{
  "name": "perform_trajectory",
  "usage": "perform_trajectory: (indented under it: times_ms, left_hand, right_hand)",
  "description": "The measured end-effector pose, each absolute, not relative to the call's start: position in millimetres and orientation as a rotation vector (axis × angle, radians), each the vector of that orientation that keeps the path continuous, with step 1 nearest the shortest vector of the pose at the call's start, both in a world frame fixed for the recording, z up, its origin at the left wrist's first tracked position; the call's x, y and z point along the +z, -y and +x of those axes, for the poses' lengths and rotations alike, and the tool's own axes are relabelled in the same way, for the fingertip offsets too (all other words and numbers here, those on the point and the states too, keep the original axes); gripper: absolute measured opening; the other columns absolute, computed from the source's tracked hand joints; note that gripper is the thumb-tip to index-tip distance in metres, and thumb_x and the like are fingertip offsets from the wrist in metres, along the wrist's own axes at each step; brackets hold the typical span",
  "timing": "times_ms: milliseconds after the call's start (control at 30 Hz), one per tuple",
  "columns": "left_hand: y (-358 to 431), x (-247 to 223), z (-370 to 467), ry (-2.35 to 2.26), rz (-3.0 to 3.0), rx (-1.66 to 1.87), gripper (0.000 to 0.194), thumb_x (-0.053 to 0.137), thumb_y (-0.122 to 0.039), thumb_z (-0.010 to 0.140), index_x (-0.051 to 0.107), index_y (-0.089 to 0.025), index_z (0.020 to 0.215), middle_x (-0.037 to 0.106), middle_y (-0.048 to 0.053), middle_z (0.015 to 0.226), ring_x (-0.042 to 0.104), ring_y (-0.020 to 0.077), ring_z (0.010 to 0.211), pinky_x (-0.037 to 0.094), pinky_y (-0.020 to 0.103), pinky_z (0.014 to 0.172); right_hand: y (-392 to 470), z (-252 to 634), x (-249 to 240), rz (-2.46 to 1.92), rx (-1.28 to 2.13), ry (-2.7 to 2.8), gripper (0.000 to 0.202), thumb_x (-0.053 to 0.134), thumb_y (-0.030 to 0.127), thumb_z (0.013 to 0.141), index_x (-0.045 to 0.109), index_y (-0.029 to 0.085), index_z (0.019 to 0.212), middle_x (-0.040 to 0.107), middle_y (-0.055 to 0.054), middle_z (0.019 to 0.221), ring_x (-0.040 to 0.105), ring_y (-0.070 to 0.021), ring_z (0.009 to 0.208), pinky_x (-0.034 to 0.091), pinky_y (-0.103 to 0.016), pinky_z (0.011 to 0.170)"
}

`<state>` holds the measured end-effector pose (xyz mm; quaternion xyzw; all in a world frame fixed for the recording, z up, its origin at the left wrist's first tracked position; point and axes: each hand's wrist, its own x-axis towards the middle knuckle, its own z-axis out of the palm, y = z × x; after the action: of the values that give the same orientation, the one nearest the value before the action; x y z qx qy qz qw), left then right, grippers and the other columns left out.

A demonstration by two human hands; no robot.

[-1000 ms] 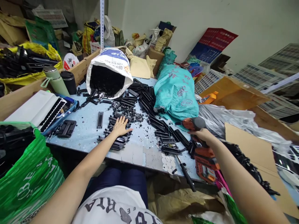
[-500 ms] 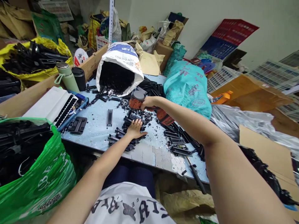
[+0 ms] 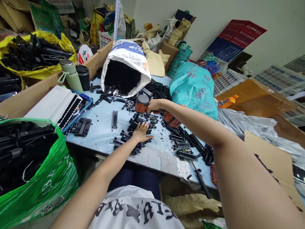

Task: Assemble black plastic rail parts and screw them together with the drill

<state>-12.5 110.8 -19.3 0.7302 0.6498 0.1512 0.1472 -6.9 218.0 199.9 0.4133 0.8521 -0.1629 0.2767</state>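
My right hand (image 3: 154, 105) is wrapped round the handle of an orange and grey cordless drill (image 3: 142, 104), held above the far end of a row of black plastic parts. Its bit is hidden from view. My left hand (image 3: 142, 132) lies palm down on those black plastic parts (image 3: 126, 137), with its thumb stretched out to the right and its fingers over the row. Small loose black screws and bits (image 3: 154, 121) are scattered just beyond the left hand. One separate black part (image 3: 114, 119) lies to the left of the row.
A white sack (image 3: 126, 60) spills black parts at the back, beside a teal bag (image 3: 193, 89). A screwdriver (image 3: 201, 181) juts over the front edge. Bottles (image 3: 71, 74) and a blue tray (image 3: 89, 105) stand left, above a green bag (image 3: 59, 162) of parts.
The whole view has shifted slightly, so the table appears a little further right. Both hands and the drill keep nearly the same places over the row of parts.
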Motion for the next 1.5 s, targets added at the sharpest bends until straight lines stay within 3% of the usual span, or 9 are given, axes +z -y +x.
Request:
perform_trajectory:
  times_ms: [233,600,967,1133,1500]
  left_hand:
    - [-110.8,-14.6,-14.4,-1.874,2.131,0.472,0.093,0.014,-0.077,0.076,0.030,-0.011,0.140,0.021,0.010,0.149,0.012,0.0254,0.139,0.008,0.044,0.114]
    - [-112.1,-20.9,-12.3,-1.859,2.087,0.399,0.089,0.013,-0.073,0.079,0.018,-0.013,0.144,0.012,0.004,0.151,0.003,0.0227,0.140,0.002,0.043,0.115]
    - [-110.1,-18.1,-12.5,-1.931,2.187,0.539,0.091,0.021,-0.075,0.078,0.031,-0.008,0.139,0.026,0.014,0.147,0.014,0.0299,0.137,0.012,0.046,0.112]
    - [-111.5,-12.9,-12.2,-1.931,2.172,0.510,0.089,0.024,-0.073,0.079,0.031,-0.006,0.138,0.026,0.015,0.147,0.015,0.0298,0.137,0.012,0.047,0.112]
    - [-4.9,-11.1,-25.1,-1.792,2.212,0.438,0.092,0.026,-0.074,0.079,0.026,-0.005,0.140,0.021,0.016,0.148,0.011,0.0257,0.139,0.011,0.041,0.114]
  right_hand:
    - [-209.8,1.3,210.9,1.126,-0.635,-2.283,0.017,0.068,0.021,0.064,0.058,0.009,0.068,0.048,0.003,0.043,0.045,-0.0095,0.038,0.037,-0.020,0.038]
    - [-217.9,-9.5,208.9,0.991,-0.286,-2.297,0.014,0.067,0.020,0.065,0.064,0.009,0.074,0.052,0.000,0.052,0.050,-0.0125,0.053,0.040,-0.023,0.052]
    - [-199.2,0.6,195.6,0.865,-0.396,-2.350,0.024,0.062,0.021,0.060,0.064,0.010,0.081,0.054,0.000,0.057,0.047,-0.0105,0.048,0.035,-0.022,0.044]
    - [-184.0,-11.1,193.4,0.857,-0.261,-2.298,0.027,0.064,0.025,0.060,0.066,0.009,0.081,0.057,-0.002,0.059,0.051,-0.0133,0.053,0.038,-0.023,0.048]
    - [-151.4,18.3,194.9,0.843,-0.361,-2.285,0.021,0.059,0.028,0.059,0.064,0.012,0.071,0.058,-0.003,0.056,0.055,-0.0149,0.049,0.040,-0.023,0.045]
